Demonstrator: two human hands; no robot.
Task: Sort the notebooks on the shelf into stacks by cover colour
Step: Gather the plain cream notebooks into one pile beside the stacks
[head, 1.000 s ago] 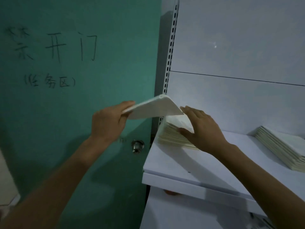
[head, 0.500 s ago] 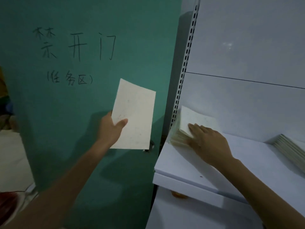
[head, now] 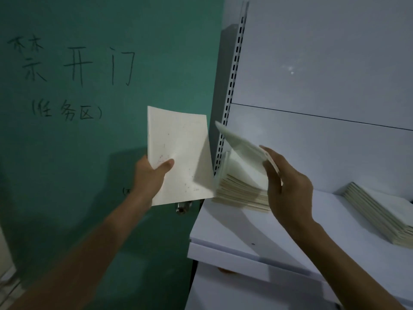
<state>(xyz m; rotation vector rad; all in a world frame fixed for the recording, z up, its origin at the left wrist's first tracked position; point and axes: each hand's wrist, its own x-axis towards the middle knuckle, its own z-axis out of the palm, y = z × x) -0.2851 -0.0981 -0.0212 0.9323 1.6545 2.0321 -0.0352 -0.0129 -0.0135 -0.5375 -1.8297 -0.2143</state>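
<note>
A pale cream notebook (head: 178,157) is held upright in front of a green door (head: 89,175), just left of the shelf. The left hand (head: 152,177) grips its lower left corner, thumb across the cover. A second notebook (head: 241,148) is tilted up off the left stack (head: 241,195), its right edge grasped by the right hand (head: 288,184). That stack sits at the left end of the white shelf (head: 290,240), against the slotted upright (head: 230,97). A right stack (head: 380,213) lies well apart at the edge of view.

The step in hand appears to be lifting the top notebook clear to judge its cover. Doing it well likely means peeling away one copy only, leaving the pile below square, and comparing covers closely, since in this dim light every cover looks the same cream.

Count: two loose notebooks, one per hand; two stacks on the shelf; the copies in each stack are too many and too blurred to count
</note>
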